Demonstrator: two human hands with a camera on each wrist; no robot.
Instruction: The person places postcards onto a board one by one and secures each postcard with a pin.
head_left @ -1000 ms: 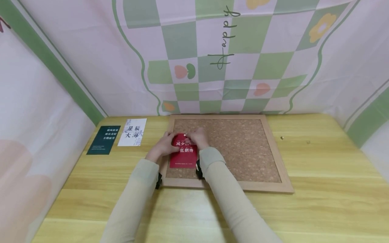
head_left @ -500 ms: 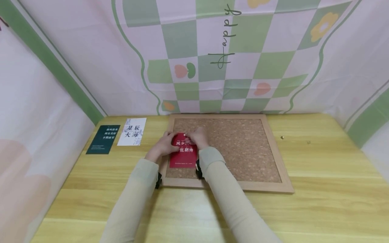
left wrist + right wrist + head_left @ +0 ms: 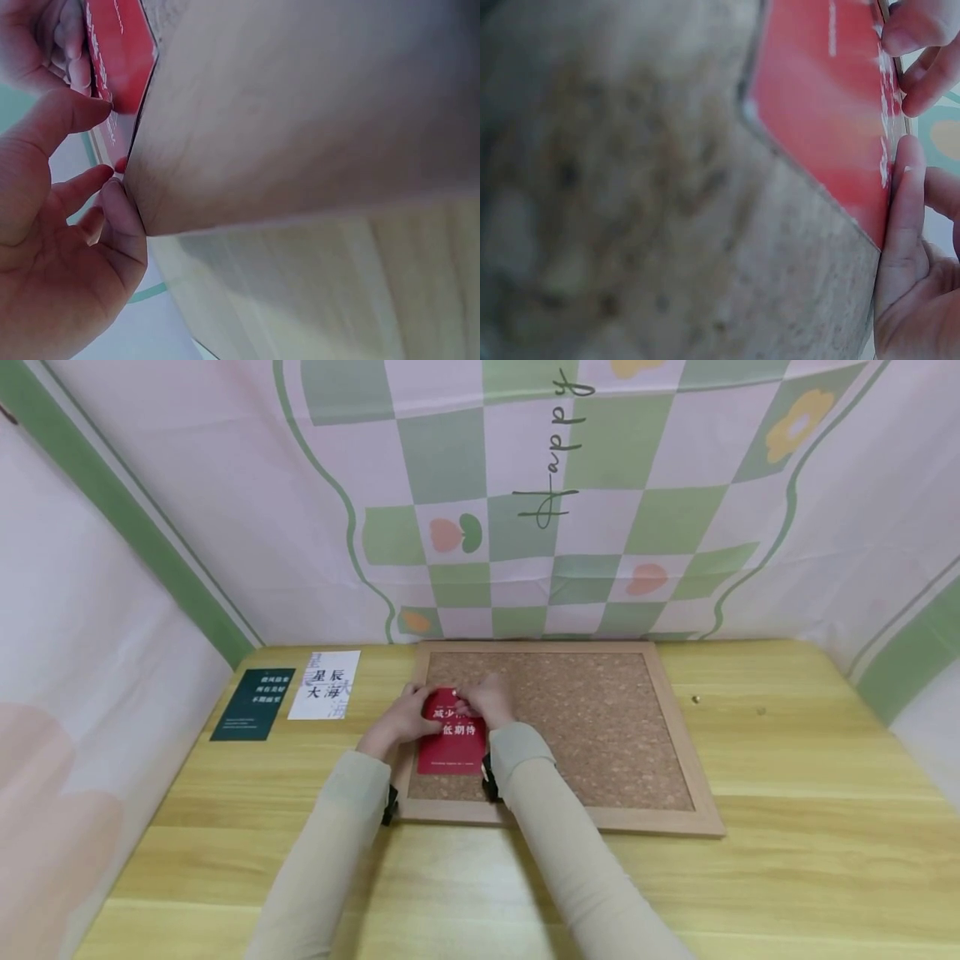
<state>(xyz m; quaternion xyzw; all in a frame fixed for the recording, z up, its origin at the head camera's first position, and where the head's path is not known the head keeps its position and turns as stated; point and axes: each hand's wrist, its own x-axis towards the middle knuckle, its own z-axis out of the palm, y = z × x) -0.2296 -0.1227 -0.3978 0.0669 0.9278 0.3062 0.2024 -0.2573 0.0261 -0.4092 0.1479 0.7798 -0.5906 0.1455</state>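
A red card [image 3: 452, 752] with white characters lies on the left part of the cork board [image 3: 585, 735]. My left hand [image 3: 405, 717] presses the card, its thumb on the card's face and its other fingers spread near the left and upper edges. At the card's top, my right hand [image 3: 489, 702] has its fingertips around a small shiny pushpin [image 3: 454, 692], which they partly hide. In the left wrist view, the left thumb [image 3: 82, 112] touches the red surface. The right wrist view has the right hand's fingers [image 3: 904, 217] along the card's far side.
A dark green card [image 3: 253, 706] and a white card [image 3: 325, 687] lie left of the board on the wooden table [image 3: 810, 860]. To its right are a small brass-coloured pin [image 3: 696, 699] and a fainter small object [image 3: 761, 711]. A patterned cloth [image 3: 525, 468] hangs behind.
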